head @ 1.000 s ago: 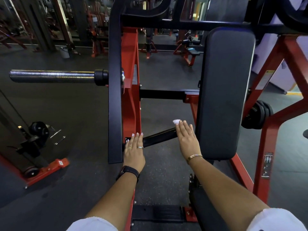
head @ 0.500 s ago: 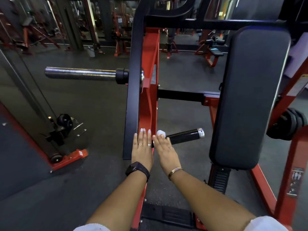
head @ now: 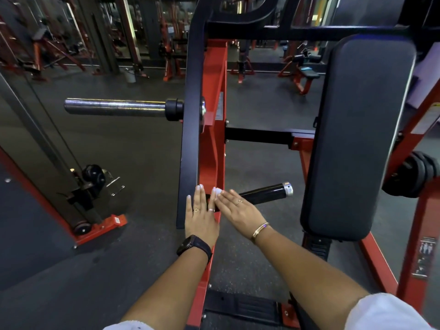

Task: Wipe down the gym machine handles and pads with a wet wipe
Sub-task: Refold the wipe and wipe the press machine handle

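Head view: right grip (head: 239,210) flat-fingered, pressing wipe (head: 217,192) onto handle (head: 264,192) base; left grip (head: 201,220) flat on frame (head: 214,139). Risk: the unpinched wipe may slip off, leaving the handle's outer end unwiped.

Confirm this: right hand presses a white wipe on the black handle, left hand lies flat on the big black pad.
Wrong on one point: the left hand lies flat against the red frame, not on the big black pad. The head view shows it. The right hand does press the white wipe on the black handle.

Dark rubber floor (head: 133,151); dim gym.
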`<state>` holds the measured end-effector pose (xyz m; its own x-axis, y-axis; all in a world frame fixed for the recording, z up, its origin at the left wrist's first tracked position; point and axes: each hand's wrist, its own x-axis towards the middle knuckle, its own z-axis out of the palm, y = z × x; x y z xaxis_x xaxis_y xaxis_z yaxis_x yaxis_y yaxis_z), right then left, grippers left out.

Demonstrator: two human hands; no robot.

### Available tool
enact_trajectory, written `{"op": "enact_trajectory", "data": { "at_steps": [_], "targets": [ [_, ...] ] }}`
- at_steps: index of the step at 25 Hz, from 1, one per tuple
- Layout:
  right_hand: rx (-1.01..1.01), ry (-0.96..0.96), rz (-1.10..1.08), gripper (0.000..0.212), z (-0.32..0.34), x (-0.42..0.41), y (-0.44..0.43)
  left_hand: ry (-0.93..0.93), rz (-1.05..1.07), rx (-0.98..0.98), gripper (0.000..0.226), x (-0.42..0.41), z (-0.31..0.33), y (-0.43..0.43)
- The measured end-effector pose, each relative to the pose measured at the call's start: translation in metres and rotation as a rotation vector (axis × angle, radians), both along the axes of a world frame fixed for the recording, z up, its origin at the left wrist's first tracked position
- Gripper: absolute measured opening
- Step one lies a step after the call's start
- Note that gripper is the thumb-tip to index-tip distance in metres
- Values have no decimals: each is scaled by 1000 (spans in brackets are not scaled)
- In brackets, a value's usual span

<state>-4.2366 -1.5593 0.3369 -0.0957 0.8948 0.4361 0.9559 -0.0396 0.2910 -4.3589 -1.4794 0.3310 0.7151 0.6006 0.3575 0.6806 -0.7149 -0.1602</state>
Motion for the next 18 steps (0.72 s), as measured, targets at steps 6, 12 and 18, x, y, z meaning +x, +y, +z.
{"op": "enact_trajectory", "data": {
  "at_steps": [6, 12, 18],
  "targets": [
    [89, 137, -357, 46, 13, 29, -33, -61, -280, -212, 90, 28, 7, -24],
    [-324, 451, -516, 31, 59, 2, 31, 42, -156, -238, 79, 25, -2, -14],
    [-477, 598, -561, 25, 68, 14, 42, -73, -251, -317, 77, 13, -4, -8]
  ]
}}
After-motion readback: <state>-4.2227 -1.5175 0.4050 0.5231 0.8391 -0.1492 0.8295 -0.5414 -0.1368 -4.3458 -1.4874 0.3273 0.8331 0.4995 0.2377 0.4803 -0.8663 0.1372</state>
